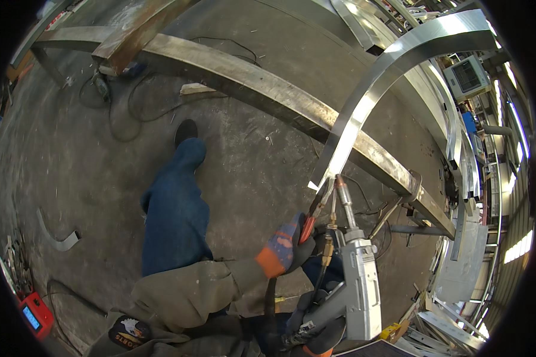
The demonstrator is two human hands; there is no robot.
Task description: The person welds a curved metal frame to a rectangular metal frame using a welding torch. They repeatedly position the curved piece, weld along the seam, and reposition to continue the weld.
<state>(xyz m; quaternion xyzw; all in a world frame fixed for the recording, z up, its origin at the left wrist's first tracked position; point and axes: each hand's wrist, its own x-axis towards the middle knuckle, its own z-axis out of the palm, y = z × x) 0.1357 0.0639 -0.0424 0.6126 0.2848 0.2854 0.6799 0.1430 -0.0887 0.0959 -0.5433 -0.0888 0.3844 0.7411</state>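
Note:
My left hand [283, 244], in a grey and orange work glove, is closed around red-handled pliers [307, 229]. Their metal jaws reach up to the lower end of a shiny curved metal bar [358, 106], which lies across a long steel beam. At the bottom, my right hand [315, 315], in a dark glove, grips the handle of a grey welding gun [361, 288], partly hiding it. The gun's copper-tipped nozzle [343, 193] points up, close beside the bar's end. A brass fitting [327, 250] with a hose sits between the pliers and the gun.
The steel beam [238, 74] crosses in front of me on legs. Cables and an angle grinder [101, 86] lie on the floor beyond. A short curved metal piece [65, 241] and a red device with a lit display [36, 318] are at left. Metal profiles [452, 330] are stacked at right.

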